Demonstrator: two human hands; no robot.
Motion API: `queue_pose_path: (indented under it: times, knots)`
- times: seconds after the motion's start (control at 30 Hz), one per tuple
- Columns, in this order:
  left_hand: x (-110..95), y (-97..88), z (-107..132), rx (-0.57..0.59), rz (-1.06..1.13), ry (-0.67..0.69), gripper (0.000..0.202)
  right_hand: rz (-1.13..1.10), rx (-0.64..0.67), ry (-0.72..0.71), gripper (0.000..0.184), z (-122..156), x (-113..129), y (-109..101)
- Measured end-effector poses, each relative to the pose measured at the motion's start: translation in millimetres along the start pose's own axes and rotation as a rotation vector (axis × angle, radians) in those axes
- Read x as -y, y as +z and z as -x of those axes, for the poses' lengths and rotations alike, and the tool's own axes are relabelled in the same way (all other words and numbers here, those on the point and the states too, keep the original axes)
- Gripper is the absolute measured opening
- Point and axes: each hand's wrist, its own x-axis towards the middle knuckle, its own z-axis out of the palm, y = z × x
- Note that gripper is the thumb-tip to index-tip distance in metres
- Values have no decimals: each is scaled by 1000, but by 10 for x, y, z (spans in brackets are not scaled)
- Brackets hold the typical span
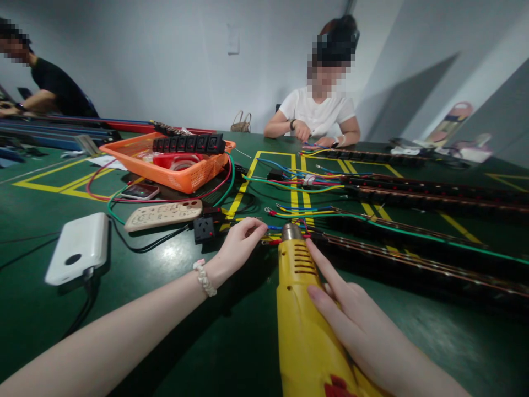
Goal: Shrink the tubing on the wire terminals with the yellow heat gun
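Nearest, at six o'clock, the right hand (363,325) lies along a yellow heat gun (303,320), fingers loosely curled about its body and the forefinger stretched up the side toward the metal nozzle (291,231), which points to twelve o'clock. At about ten o'clock from the nozzle, the left hand (237,245), a beaded bracelet (204,278) on its wrist, has its fingertips pinched on a bundle of coloured wires (285,227) just before the nozzle; the wires lie on the green table (231,342). At the left hand's nine o'clock sits a black socket (205,227), and beyond that a beige remote (163,214) and a white power bank (78,247) with a cable plugged in. Off toward three o'clock, long dark strips (413,259) run across the table to the right edge. Farther out at eleven o'clock stands an orange basket (177,171) with a row of black sockets (189,144) across its rim, and a phone (139,191) in front of it. Farthest off, at twelve o'clock, a person in a white shirt (316,113) sits with hands on the wires there, and at ten o'clock a person in a black shirt (58,88) leans over the table.
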Motion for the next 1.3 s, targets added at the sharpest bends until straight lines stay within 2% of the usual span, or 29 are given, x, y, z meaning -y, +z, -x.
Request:
queue_pose_path:
  times: [0.3, 0.57, 1.07, 1.3]
  knots:
    - [32, 9, -11, 3, 42, 4, 22, 30, -59, 126, 71, 132, -183, -148]
    - [13, 14, -4, 15, 15, 9, 25, 45, -77, 95, 69, 124, -205, -128]
    - [27, 20, -16, 21, 27, 40, 26, 81, 25, 24, 64, -26, 113, 117]
    - [51, 17, -25, 28, 20, 44, 23, 90, 42, -13, 61, -51, 249, 152]
